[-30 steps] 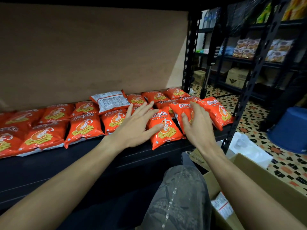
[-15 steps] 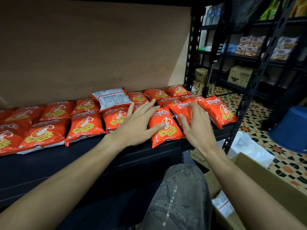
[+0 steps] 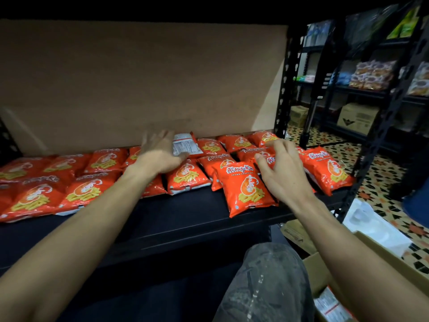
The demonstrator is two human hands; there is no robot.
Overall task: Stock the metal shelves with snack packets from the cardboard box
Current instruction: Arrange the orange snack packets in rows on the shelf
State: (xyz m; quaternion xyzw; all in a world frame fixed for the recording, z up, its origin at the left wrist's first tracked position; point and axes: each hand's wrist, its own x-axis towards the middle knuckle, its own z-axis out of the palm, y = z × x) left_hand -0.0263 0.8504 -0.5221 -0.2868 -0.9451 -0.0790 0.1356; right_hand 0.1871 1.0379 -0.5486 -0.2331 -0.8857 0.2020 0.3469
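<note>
Several orange prawn-cracker packets (image 3: pixel 246 185) lie flat in rows on the black metal shelf (image 3: pixel 176 219). One packet (image 3: pixel 186 145) lies back-up, white side showing, in the back row. My left hand (image 3: pixel 160 151) reaches over the back row beside that white packet, its fingers spread and blurred. Over the packets right of centre hovers my right hand (image 3: pixel 282 170), fingers loosely curved, holding nothing. The open cardboard box (image 3: pixel 325 270) sits at the lower right with more packets (image 3: pixel 332 306) inside.
A brown board (image 3: pixel 139 84) backs the shelf. Black slotted uprights (image 3: pixel 284 77) frame its right end. Further shelving (image 3: pixel 371 89) with other snacks and boxes stands at right over a patterned tile floor (image 3: pixel 383 173). My knee (image 3: pixel 267 282) is in front of the shelf.
My left hand has moved from the front packets back and up toward the white-backed packet. My right hand has lifted slightly and its fingers have curved. The camera has shifted closer.
</note>
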